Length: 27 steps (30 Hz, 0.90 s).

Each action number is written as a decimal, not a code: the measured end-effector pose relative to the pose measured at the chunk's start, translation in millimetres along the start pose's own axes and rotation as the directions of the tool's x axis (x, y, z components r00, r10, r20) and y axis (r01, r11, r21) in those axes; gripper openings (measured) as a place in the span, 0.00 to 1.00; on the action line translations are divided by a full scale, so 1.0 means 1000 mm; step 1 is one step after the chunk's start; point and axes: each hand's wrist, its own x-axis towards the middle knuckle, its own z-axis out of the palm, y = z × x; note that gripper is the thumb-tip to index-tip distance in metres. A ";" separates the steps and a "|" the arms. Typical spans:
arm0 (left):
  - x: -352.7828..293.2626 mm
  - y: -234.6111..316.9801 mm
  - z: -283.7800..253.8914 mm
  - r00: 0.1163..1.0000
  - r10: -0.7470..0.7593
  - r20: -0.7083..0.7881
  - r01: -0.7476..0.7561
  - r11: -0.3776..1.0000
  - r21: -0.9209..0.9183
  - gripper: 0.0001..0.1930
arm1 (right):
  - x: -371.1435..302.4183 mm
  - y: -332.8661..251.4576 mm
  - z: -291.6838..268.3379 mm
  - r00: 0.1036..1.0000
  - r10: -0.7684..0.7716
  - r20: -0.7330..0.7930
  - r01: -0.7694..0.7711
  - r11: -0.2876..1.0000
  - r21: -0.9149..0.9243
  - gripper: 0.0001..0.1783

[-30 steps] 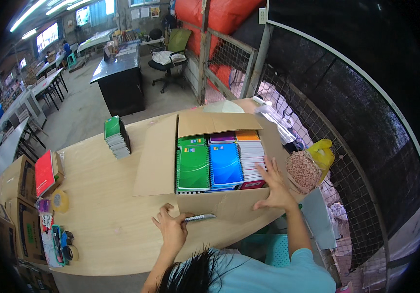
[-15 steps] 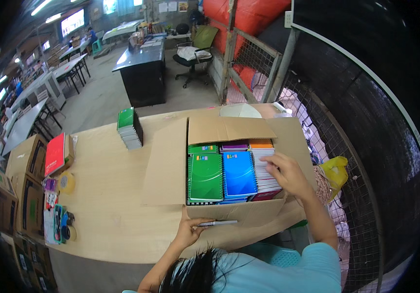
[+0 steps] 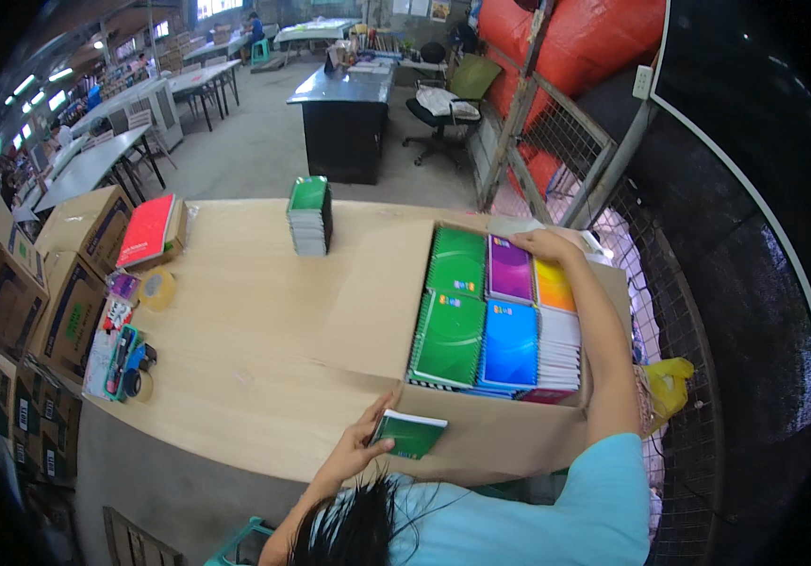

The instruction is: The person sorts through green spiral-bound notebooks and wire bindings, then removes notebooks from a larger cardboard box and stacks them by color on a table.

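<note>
My left hand (image 3: 356, 451) grips a small green spiral notebook (image 3: 413, 439) in front of the box's near side, its cover tilted up. My right hand (image 3: 547, 245) reaches across the cardboard box (image 3: 490, 424) to its far edge, fingers stretched out beside the purple notebook (image 3: 510, 272). Packed inside the box are stacks of spiral notebooks: a green one (image 3: 447, 338) and a blue one (image 3: 509, 344) in the near row, another green one (image 3: 455, 259) and an orange-yellow one (image 3: 554, 286) in the far row. White page edges (image 3: 558, 347) face up at the near right.
A stack of green notebooks (image 3: 309, 215) stands on the table (image 3: 245, 349) left of the box. Farther left are a red notebook (image 3: 148, 229), a tape roll (image 3: 157, 290), a tape dispenser (image 3: 139, 361) and cartons (image 3: 71, 302). Wire mesh (image 3: 679, 283) and a yellow bag (image 3: 670, 387) lie right.
My right hand has moved from the near-right page edges to the box's far edge. The far flap no longer covers the far row. The notebook in my left hand has turned, showing its green cover.
</note>
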 end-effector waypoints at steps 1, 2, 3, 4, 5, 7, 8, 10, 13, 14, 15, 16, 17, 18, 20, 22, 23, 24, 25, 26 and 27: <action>-0.013 0.013 -0.007 0.992 -0.103 -0.067 0.097 0.991 -0.087 0.17 | -0.003 -0.026 -0.008 0.993 -0.062 -0.099 0.038 0.973 -0.225 0.30; -0.020 0.020 -0.013 0.972 -0.208 -0.107 0.186 0.965 -0.186 0.18 | -0.010 -0.049 -0.018 0.973 -0.125 -0.191 0.028 0.895 -0.445 0.29; -0.023 0.019 -0.021 0.975 -0.199 -0.097 0.180 0.967 -0.178 0.18 | -0.013 -0.066 -0.024 0.971 -0.120 -0.205 0.017 0.895 -0.446 0.29; -0.029 0.018 -0.031 0.969 -0.201 -0.145 0.162 0.957 -0.241 0.19 | -0.011 -0.085 -0.019 0.944 -0.216 -0.250 0.167 0.965 -0.201 0.29; -0.035 0.015 -0.041 0.960 -0.211 -0.185 0.147 0.940 -0.309 0.20 | -0.012 -0.103 -0.012 0.906 -0.283 -0.316 0.314 0.948 0.049 0.30; -0.038 0.008 -0.064 0.966 -0.197 -0.169 0.145 0.950 -0.276 0.21 | -0.004 -0.131 0.001 0.883 -0.350 -0.312 0.377 0.926 0.031 0.30; -0.034 0.011 -0.074 0.966 -0.180 -0.184 0.126 0.955 -0.270 0.21 | 0.003 -0.141 0.003 0.930 -0.325 -0.170 0.320 0.946 -0.056 0.33; -0.031 0.015 -0.094 0.966 -0.155 -0.206 0.089 0.951 -0.297 0.20 | 0.011 -0.151 0.004 0.963 -0.267 -0.034 0.259 0.954 -0.152 0.36; -0.041 0.030 -0.119 0.961 -0.127 -0.246 0.063 0.966 -0.252 0.21 | 0.022 -0.161 0.002 0.990 -0.111 0.081 0.127 0.964 -0.234 0.41; -0.044 0.032 -0.129 0.956 -0.124 -0.265 0.053 0.964 -0.260 0.25 | 0.025 -0.165 0.000 0.985 -0.058 0.163 0.098 0.964 -0.247 0.43; -0.046 0.032 -0.138 0.958 -0.123 -0.258 0.053 0.963 -0.263 0.25 | 0.028 -0.168 -0.003 0.970 -0.004 0.243 0.070 0.962 -0.262 0.45; -0.049 0.032 -0.147 0.951 -0.147 -0.272 0.063 0.954 -0.293 0.25 | 0.031 -0.168 0.000 0.969 0.007 0.245 0.060 0.963 -0.262 0.45; -0.052 0.031 -0.155 0.943 -0.171 -0.285 0.073 0.943 -0.324 0.25 | 0.035 -0.168 0.002 0.952 0.048 0.303 0.044 0.956 -0.290 0.45; -0.052 0.029 -0.162 0.942 -0.155 -0.298 0.058 0.949 -0.310 0.26 | 0.039 -0.168 0.003 0.929 0.089 0.359 0.032 0.948 -0.317 0.46; -0.056 0.027 -0.174 0.942 -0.145 -0.303 0.050 0.952 -0.301 0.26 | 0.050 -0.182 0.003 0.901 0.124 0.415 0.003 0.956 -0.292 0.47; -0.061 0.029 -0.184 0.937 -0.134 -0.321 0.041 0.959 -0.281 0.21 | 0.056 -0.209 0.002 0.836 0.150 0.528 -0.059 0.981 -0.186 0.49; -0.058 0.028 -0.183 0.939 -0.135 -0.316 0.042 0.958 -0.284 0.21 | 0.059 -0.197 0.003 0.835 0.157 0.527 -0.065 0.980 -0.189 0.49; -0.055 0.025 -0.180 0.950 -0.119 -0.287 0.026 0.951 -0.307 0.21 | 0.061 -0.173 0.009 0.828 0.148 0.541 -0.071 0.985 -0.160 0.50; -0.048 0.023 -0.179 0.964 -0.090 -0.251 0.002 0.944 -0.331 0.21 | 0.062 -0.143 0.009 0.827 0.145 0.543 -0.081 0.987 -0.140 0.51; -0.049 0.016 -0.181 0.968 -0.097 -0.232 0.008 0.934 -0.356 0.20 | 0.064 -0.135 0.013 0.866 0.057 0.496 0.005 0.992 -0.122 0.51; -0.049 0.014 -0.181 0.970 -0.082 -0.228 -0.006 0.933 -0.360 0.20 | 0.060 -0.125 0.013 0.898 -0.021 0.440 0.083 0.989 -0.123 0.52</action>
